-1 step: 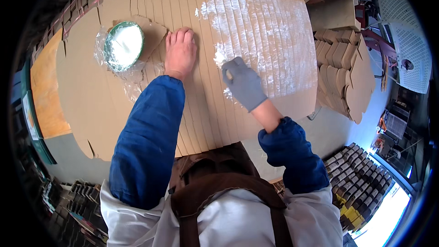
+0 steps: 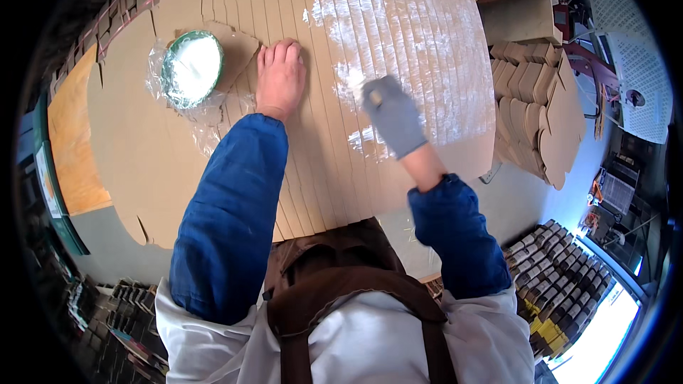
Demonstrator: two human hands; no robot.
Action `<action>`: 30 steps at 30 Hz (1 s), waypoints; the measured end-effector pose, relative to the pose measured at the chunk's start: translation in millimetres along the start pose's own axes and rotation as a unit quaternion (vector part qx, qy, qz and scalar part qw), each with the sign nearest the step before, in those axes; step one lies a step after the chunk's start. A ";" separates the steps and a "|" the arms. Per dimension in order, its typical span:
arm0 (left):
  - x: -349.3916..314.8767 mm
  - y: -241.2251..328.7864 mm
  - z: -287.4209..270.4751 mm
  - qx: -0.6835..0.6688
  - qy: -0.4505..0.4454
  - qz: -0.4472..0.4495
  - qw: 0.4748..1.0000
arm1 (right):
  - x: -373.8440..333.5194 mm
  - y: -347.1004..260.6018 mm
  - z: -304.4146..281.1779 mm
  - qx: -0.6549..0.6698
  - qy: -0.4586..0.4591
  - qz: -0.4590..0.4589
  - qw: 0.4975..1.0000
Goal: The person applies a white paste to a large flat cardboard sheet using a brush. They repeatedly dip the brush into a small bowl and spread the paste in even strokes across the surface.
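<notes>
Overlapping brown cardboard sheets (image 2: 313,171) lie fanned out in front of me, their edges in narrow steps. Streaky white paste (image 2: 441,50) covers their right part. My bare left hand (image 2: 280,78) rests on the sheets left of the paste, fingers extended and lightly bent, holding nothing. My right hand (image 2: 393,115), in a grey glove, is closed around a brush (image 2: 376,97), of which only a pale bit shows between the fingers. White paste lies at its fingertips. A green-rimmed bowl of white paste (image 2: 192,70) stands left of my left hand.
Crumpled clear plastic (image 2: 206,128) and a torn cardboard piece (image 2: 238,53) lie around the bowl. Beyond the right edge stands a stack of cut cardboard (image 2: 530,110). An orange-brown board (image 2: 75,142) is at the left. Bundled stacks (image 2: 562,284) stand on the floor at lower right.
My right hand has moved a little to the right and away from me across the pasted area, still closed. My left hand and the bowl stay in place.
</notes>
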State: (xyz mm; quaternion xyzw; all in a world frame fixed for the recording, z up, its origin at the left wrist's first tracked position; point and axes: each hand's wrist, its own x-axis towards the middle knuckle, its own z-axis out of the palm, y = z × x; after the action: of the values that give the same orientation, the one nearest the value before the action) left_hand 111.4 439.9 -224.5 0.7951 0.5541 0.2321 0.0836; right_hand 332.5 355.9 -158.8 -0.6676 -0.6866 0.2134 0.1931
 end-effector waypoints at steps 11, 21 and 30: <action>-3.8 -6.9 1.5 0.022 -0.016 0.005 1.000 | -94.3 6.0 -9.2 -0.096 0.013 0.053 0.994; -6.0 -8.3 1.5 0.023 -0.021 0.018 0.999 | -116.3 7.4 -13.7 -0.010 0.098 0.161 0.982; -4.1 -6.0 2.9 0.024 -0.027 0.028 0.999 | -138.7 37.7 -20.7 0.000 0.097 0.133 0.986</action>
State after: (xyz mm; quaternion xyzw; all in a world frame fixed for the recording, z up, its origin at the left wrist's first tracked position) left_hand 106.6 438.8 -230.6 0.8179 0.5349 0.1990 0.0730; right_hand 380.1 218.7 -159.6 -0.7707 -0.5694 0.1719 0.2287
